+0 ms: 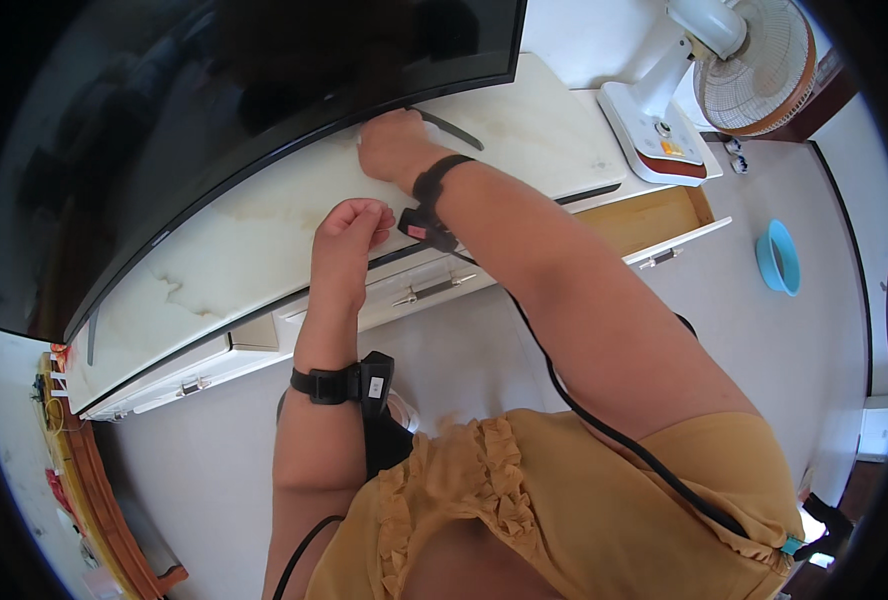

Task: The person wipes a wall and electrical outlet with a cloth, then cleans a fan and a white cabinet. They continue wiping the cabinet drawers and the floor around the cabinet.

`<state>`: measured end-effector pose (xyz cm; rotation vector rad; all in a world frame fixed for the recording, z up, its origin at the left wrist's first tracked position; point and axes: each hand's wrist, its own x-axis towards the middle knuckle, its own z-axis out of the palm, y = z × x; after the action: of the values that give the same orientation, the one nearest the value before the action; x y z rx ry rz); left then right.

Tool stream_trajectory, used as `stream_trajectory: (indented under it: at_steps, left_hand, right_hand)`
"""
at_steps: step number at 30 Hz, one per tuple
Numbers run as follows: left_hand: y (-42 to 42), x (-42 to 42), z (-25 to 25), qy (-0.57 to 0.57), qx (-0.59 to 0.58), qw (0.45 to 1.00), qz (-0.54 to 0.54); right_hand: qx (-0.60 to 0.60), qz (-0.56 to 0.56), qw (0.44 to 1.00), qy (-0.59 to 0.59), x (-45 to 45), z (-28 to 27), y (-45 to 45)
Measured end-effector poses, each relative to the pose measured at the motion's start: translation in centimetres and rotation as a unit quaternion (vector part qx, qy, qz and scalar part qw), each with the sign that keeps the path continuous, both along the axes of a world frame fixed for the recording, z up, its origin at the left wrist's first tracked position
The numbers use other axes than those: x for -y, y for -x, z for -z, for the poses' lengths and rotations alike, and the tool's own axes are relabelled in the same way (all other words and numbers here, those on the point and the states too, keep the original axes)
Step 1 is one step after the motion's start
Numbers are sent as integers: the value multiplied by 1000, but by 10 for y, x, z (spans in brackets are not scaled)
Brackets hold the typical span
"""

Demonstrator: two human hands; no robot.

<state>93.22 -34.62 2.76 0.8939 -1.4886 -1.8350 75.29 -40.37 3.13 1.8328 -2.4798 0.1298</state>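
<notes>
A white marble-patterned cabinet top (264, 217) lies before me, with a large black flat-screen television (211, 97) standing over it. My right hand (397, 146) reaches to the television's lower edge, beside a dark stand foot (451, 129). Something whitish shows at its fingers, perhaps a cloth or tissue; most of it is hidden. My left hand (354, 229) is held above the cabinet's front edge with its fingers curled in, and nothing can be made out in it. Each wrist bears a black strap with a small device.
A white electric fan (654, 135) stands at the cabinet's right end. Below it a drawer (646, 217) is pulled out. Another drawer (253, 334) at the left also seems pulled out. A blue plastic basin (778, 257) sits on the floor at right. A black cable runs along my right arm.
</notes>
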Motion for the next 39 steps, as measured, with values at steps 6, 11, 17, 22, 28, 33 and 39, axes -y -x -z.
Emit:
stream_trajectory:
  at_steps: [6, 11, 17, 22, 28, 33, 39]
  left_hand:
    - [16, 7, 2, 13, -27, 1000, -9]
    - [35, 0, 20, 24, -43, 999, 8]
    - [40, -13, 15, 36, -8, 999, 16]
    - [40, -19, 12, 48, 1, 999, 22]
    - [45, -14, 17, 80, 43, 996, 25]
    - [55, -19, 9, 61, 26, 998, -20]
    - [63, -13, 13, 64, 49, 996, -31]
  right_hand:
    - [12, -48, 993, 107, -27, 3, 25]
    - [49, -20, 993, 101, -84, 0, 38]
    - [56, 0, 992, 109, -161, -3, 40]
    - [99, -1, 992, 76, -212, -19, 74]
    - [76, -42, 990, 109, -182, -5, 138]
    - [115, -115, 979, 121, -102, 2, 145]
    - [204, -136, 969, 38, -54, -8, 136]
